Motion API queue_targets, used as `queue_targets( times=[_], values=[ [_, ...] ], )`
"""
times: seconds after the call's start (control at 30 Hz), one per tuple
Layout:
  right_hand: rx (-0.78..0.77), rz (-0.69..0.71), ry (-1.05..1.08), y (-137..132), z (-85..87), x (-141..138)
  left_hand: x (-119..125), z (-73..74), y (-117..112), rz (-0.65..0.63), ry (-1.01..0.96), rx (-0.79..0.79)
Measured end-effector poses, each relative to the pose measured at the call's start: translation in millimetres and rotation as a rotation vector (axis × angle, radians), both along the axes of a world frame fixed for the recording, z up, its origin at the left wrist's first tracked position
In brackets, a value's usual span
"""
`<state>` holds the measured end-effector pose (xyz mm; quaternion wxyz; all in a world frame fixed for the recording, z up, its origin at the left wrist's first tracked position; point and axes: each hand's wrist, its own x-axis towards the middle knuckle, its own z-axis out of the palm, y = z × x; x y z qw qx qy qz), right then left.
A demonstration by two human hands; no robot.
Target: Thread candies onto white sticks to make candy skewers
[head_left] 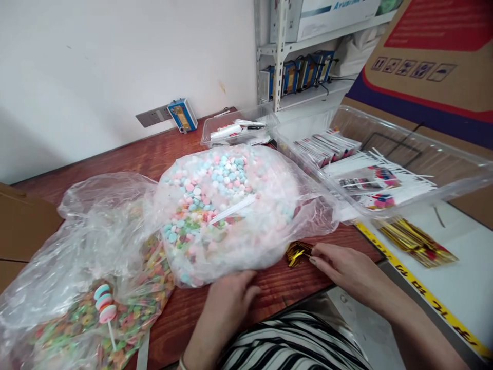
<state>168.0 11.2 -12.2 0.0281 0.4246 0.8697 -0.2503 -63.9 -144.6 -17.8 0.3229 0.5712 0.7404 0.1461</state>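
My left hand (228, 299) rests palm down on the wooden table (162, 149), fingers loosely curled, against the near edge of a clear bag of pastel candies (227, 205). It holds nothing that I can see. My right hand (341, 267) lies to the right with its fingers flat and its fingertips touching a small gold foil twist tie (296, 253) on the table. A second clear bag of brighter candies (92, 277) lies to the left, with a stacked pastel lollipop (105, 307) on top of it.
A large clear tray (454, 169) at the right holds printed packets and white sticks. A smaller clear box (239, 131) sits behind the bags. Gold ties (416, 240) lie on a white surface edged with yellow tape (423, 298). Shelving and cardboard boxes stand behind.
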Motion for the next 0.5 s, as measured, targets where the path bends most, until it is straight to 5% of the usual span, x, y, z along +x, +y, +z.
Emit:
queue_targets(
  times=[0.17, 0.27, 0.5],
  values=[
    [0.009, 0.004, -0.028, 2, -7.0, -6, -12, -2.5, 7, 0.111, 0.282, -0.026],
    [0.016, -0.007, 0.011, -5, -2.5, -11, -9, -2.2, 6, 0.093, 0.262, -0.024],
    [-0.078, 0.073, 0.49, 1, 63.2, 10, 2, 4.8, 2, -0.163, -0.192, -0.187]
  ],
)
